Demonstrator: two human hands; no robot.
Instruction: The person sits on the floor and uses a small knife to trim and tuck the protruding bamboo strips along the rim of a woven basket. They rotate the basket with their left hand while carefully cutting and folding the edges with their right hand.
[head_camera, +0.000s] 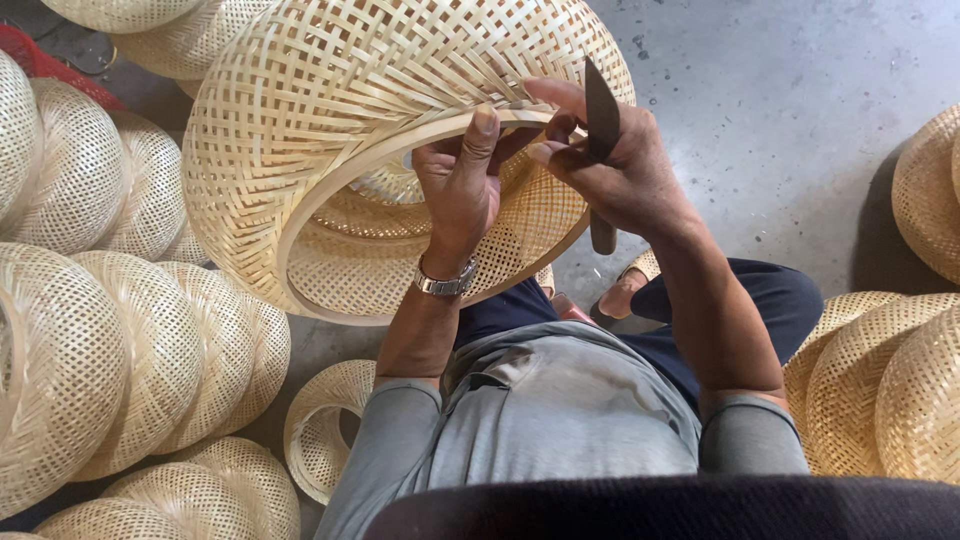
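A large woven bamboo basket (330, 130), dome-shaped and pale yellow, is being held up in front of the person, its open mouth turned toward the camera and tilted down to about five o'clock. Its smooth bent rim (300, 215) is being gripped by the left hand (460, 185), with the thumb laid over the top of the rim and the fingers curled behind it out of view. A metal wristwatch (446, 282) is being worn on that wrist. Just beside it, at three o'clock, the right hand (620, 170) is being closed around a dark flat-bladed knife (601, 120); the blade is being pointed up toward twelve o'clock, the handle is sticking out below the palm, and the right thumb and forefinger are being pressed together against the loose strip ends at the rim. The two hands are touching, or very nearly so.

Finished baskets are being kept all around on the grey concrete floor (780, 120): a nested row of baskets (140, 360) is lying at nine o'clock, more stacked baskets (880, 390) are lying at three to four o'clock, and a small basket (320, 425) is resting on its side near the person's left elbow. A red object (30, 55) is being partly hidden at ten o'clock. No packages, labels or signs are being shown.
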